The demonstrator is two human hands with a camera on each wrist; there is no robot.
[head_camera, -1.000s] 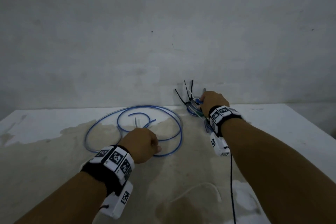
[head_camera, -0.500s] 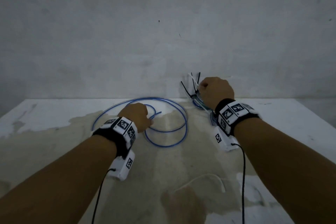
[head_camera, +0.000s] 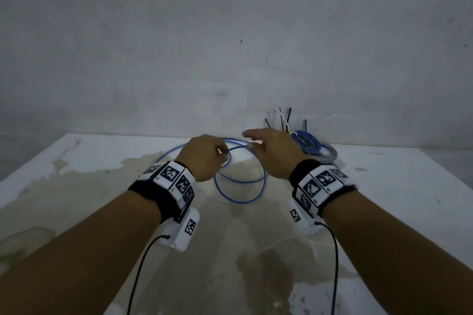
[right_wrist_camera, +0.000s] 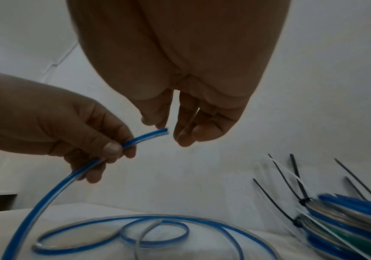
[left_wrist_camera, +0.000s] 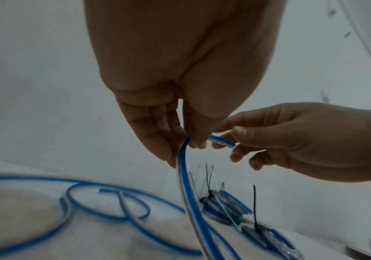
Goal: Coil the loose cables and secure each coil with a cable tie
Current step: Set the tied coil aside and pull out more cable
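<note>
Left hand (head_camera: 204, 158) pinches the blue cable (head_camera: 240, 186) near its free end, thumb and fingertips pressed on it, hand lifted above the table (head_camera: 384, 186). From the pinch the cable drops in an arc to the tabletop, where the rest lies in loose overlapping loops, not yet tied. Short cut end sticks out past the left fingers toward the right hand (head_camera: 275, 153). Right hand's fingers are relaxed and slightly parted, thumb and forefinger bracketing the cable tip; right wrist view shows a visible gap between the tip (right_wrist_camera: 163, 131) and the fingertips (right_wrist_camera: 185, 139), so no grip there. Left wrist view makes it look like contact at the tip, but that angle can't settle it. Finished coils (head_camera: 307, 144) sit at the far edge of the table against the wall (head_camera: 230, 33), to the right of the loose loops, just beyond the right hand; blue, grey and green turns, bundled with cable ties (head_camera: 288, 116) whose black and white tails stick up. A thin white strand (head_camera: 281, 241) lies on the table near the person, between the forearms. Tabletop is white with worn brownish patches.
</note>
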